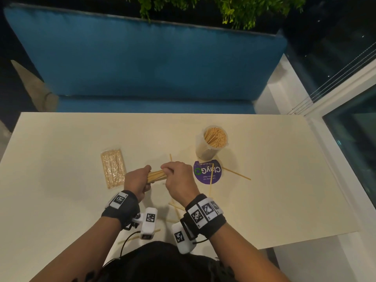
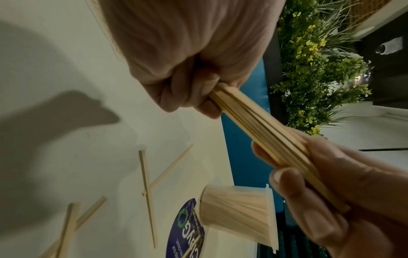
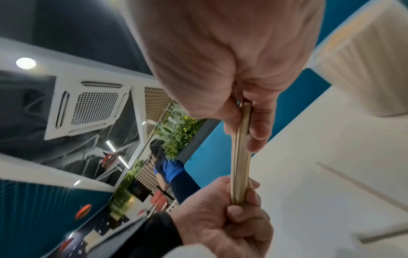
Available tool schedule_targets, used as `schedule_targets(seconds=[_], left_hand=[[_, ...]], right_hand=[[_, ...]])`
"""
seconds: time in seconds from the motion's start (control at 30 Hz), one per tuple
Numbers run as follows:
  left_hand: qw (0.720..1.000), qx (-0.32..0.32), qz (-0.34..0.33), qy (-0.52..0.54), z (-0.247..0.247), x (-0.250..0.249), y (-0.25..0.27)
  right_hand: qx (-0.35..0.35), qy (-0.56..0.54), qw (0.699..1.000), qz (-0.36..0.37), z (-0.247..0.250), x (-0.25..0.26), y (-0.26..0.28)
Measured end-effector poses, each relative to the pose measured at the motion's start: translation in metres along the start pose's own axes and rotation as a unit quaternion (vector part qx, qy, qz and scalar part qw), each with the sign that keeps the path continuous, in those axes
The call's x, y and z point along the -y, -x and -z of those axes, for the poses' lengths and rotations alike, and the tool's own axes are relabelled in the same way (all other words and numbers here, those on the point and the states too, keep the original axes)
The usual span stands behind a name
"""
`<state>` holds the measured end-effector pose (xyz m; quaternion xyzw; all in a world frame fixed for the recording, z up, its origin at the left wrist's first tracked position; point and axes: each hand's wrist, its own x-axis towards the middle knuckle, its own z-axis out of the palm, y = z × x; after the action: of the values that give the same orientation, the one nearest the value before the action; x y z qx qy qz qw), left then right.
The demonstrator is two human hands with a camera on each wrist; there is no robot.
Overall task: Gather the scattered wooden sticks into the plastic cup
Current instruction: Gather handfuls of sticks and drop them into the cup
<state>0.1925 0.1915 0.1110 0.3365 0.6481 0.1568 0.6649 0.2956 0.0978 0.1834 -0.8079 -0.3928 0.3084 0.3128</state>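
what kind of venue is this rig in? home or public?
Probably public, likely a cafe or food court seating area. A blue upholstered bench runs behind the table, a branded cleanliness sticker is stuck on the tabletop, and a ceiling cassette air conditioner shows in the right wrist view.

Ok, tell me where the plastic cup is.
In the head view the plastic cup stands upright on the table's far right part, just beyond the purple sticker, already packed with sticks.

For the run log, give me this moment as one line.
hands: left hand and right hand grip stick bundle | plastic cup: upright, nearly full | loose sticks: still on table
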Motion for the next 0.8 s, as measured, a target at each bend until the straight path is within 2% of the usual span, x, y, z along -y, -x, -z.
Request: schedule_targets(seconds=[0.1,0.23,0.33,0.43,0.53,0.6,0.7,0.8], left_hand=[[0.999,0.039,0.002,-0.001,-0.008,0.0,0.004],[0.985,0.163,0.019,0.057,-0.017,-0.001,0.007],[0.983,0.18,0.03,0.025,-0.027,0.002,0.007],[0.981,0.154,-0.047,-0.105,-0.05,0.002,0.008],[0.942,0.139,-0.17,-0.253,-0.086,-0.008,0.008],[0.913,0.143,-0.213,-0.318,-0.115,-0.02,0.008],[0.887,0.152,-0.258,-0.352,-0.153,-0.04,0.011],[0.867,0.173,-0.318,-0.341,-0.178,-0.052,0.016]], right_hand=[[-0.016,-0.022,0.999,-0.033,0.013,-0.007,-0.003],[-0.012,-0.057,0.995,-0.083,0.051,-0.02,-0.015],[-0.039,-0.071,0.992,-0.096,0.101,-0.029,-0.024],[-0.108,-0.076,0.988,-0.078,0.156,-0.039,-0.04],[-0.175,-0.064,0.981,-0.056,0.196,-0.053,-0.056],[-0.198,-0.052,0.977,-0.054,0.209,-0.067,-0.066],[-0.196,-0.033,0.978,-0.07,0.21,-0.085,-0.079],[-0.156,0.03,0.985,-0.064,0.204,-0.093,-0.087]])
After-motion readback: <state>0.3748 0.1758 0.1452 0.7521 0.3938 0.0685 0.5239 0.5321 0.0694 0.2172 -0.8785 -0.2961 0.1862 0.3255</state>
